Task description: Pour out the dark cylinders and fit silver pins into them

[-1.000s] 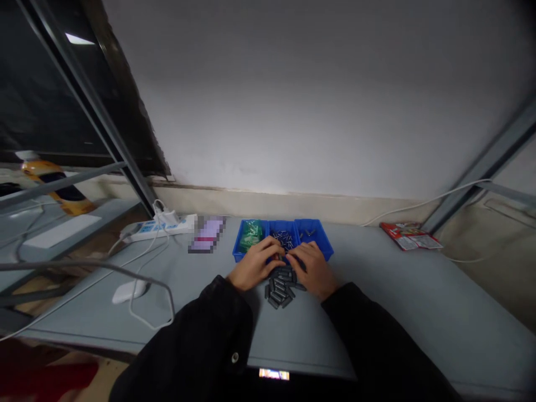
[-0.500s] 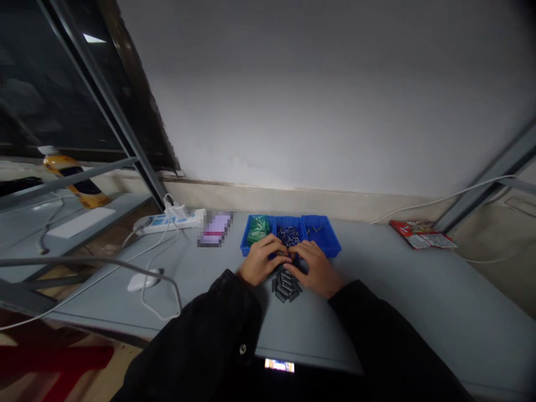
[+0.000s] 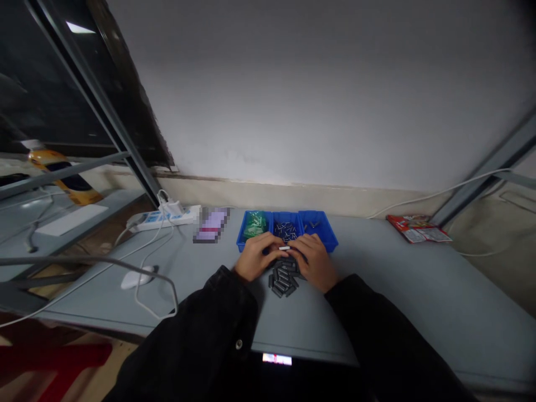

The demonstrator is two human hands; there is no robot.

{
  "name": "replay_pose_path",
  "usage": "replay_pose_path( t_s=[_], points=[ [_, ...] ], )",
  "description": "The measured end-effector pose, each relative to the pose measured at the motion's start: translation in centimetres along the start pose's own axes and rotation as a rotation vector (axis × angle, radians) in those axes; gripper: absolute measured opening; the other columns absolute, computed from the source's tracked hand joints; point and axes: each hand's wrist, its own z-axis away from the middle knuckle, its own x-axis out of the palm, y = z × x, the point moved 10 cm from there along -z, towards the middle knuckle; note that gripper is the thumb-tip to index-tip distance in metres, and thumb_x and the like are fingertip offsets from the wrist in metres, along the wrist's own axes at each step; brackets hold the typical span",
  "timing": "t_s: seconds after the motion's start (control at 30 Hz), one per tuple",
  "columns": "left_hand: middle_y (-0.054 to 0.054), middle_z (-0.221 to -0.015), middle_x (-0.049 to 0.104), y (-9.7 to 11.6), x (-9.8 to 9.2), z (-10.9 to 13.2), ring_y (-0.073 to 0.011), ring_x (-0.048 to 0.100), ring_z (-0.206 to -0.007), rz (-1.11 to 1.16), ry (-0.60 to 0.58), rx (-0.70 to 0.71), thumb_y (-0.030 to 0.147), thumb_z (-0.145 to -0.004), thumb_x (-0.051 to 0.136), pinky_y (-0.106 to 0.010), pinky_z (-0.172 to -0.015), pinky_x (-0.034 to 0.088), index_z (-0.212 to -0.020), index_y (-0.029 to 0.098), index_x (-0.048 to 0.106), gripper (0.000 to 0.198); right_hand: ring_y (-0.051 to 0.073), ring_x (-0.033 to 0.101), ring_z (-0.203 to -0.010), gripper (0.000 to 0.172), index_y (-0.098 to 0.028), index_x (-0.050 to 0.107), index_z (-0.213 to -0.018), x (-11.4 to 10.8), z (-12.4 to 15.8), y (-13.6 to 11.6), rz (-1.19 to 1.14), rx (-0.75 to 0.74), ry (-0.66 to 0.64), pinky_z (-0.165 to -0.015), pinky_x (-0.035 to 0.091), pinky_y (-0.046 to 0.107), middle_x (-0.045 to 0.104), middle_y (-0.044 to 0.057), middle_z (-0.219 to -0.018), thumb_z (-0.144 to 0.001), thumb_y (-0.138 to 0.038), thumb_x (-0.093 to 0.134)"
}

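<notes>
My left hand [image 3: 257, 257] and my right hand [image 3: 314, 259] meet over the front of the blue bins. Between their fingertips they pinch a small pale, shiny cylinder [image 3: 285, 248], lying crosswise. Just below my fingers, a pile of dark grey cylinders [image 3: 283, 279] rests on the table, partly covered by my right hand. Of the three joined bins, the left blue bin [image 3: 242, 237] holds green pieces [image 3: 255, 221]. Small metal pins [image 3: 285, 230] fill part of the middle one. A few pins lie in the right blue bin [image 3: 326, 231].
A phone-like object [image 3: 211, 225], blurred out, lies left of the bins, beside a white power strip [image 3: 167, 216]. Looping white cables and a white mouse-shaped item [image 3: 137, 278] are nearer on the left. A red packet [image 3: 419, 229] lies at the right, by a metal post.
The pale cylinder now shows between my fingertips, where it was hidden before. My hands stay close together. The whole view has shifted slightly.
</notes>
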Motion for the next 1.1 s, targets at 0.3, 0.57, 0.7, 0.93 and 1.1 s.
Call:
replay_pose_path(
  t_s=[0.3, 0.57, 0.7, 0.93, 1.1],
  points=[
    [-0.006, -0.090, 0.075, -0.9, 0.1, 0.2, -0.0155, 0.071, -0.077, -0.017, -0.024, -0.067, 0.029, -0.096, 0.063, -0.028, -0.078, 0.056, -0.105, 0.016, 0.072, 0.018, 0.021, 0.058, -0.087, 0.016, -0.020, 0.059, -0.110, -0.4, 0.0, 0.0, -0.058, 0.051, 0.034, -0.082, 0.039, 0.038, 0.066, 0.005, -0.092, -0.101, -0.031, 0.052],
    [-0.008, -0.099, 0.076, -0.2, 0.1, 0.2, -0.0179, 0.072, -0.088, -0.064, -0.027, -0.020, 0.029, -0.095, 0.064, -0.034, -0.086, 0.057, -0.105, 0.016, 0.073, 0.018, 0.020, 0.058, -0.088, 0.014, -0.020, 0.058, -0.101, -0.2, -0.1, 0.2, -0.048, 0.037, 0.033, -0.081, 0.039, 0.037, 0.066, 0.005, -0.092, -0.103, -0.024, 0.045],
    [-0.008, -0.100, 0.076, 0.1, 0.2, 0.2, -0.0178, 0.072, -0.088, -0.054, -0.022, -0.015, 0.030, -0.095, 0.065, -0.034, -0.085, 0.058, -0.105, 0.016, 0.073, 0.019, 0.019, 0.057, -0.083, 0.023, -0.020, 0.059, -0.094, -0.1, 0.0, 0.4, -0.025, 0.047, 0.030, -0.078, 0.037, 0.037, 0.065, 0.004, -0.087, -0.105, -0.024, 0.040],
    [-0.007, -0.098, 0.076, -0.3, -0.8, 0.2, -0.0176, 0.072, -0.087, -0.064, 0.063, -0.059, 0.028, -0.095, 0.066, -0.033, -0.084, 0.058, -0.104, 0.018, 0.074, 0.016, 0.022, 0.058, -0.091, 0.018, -0.021, 0.057, -0.117, -0.2, 0.1, 0.6, -0.087, 0.084, 0.042, -0.085, 0.042, 0.038, 0.066, 0.006, -0.099, -0.100, -0.027, 0.053],
    [-0.007, -0.098, 0.076, -0.4, -0.2, 0.1, -0.0181, 0.071, -0.086, -0.048, 0.009, -0.044, 0.027, -0.092, 0.068, -0.035, -0.082, 0.057, -0.103, 0.017, 0.073, 0.015, 0.022, 0.058, -0.087, 0.012, -0.021, 0.057, -0.101, -0.1, 0.0, 0.6, -0.087, 0.084, 0.048, -0.079, 0.041, 0.036, 0.065, 0.006, -0.092, -0.101, -0.021, 0.045]
  ],
)
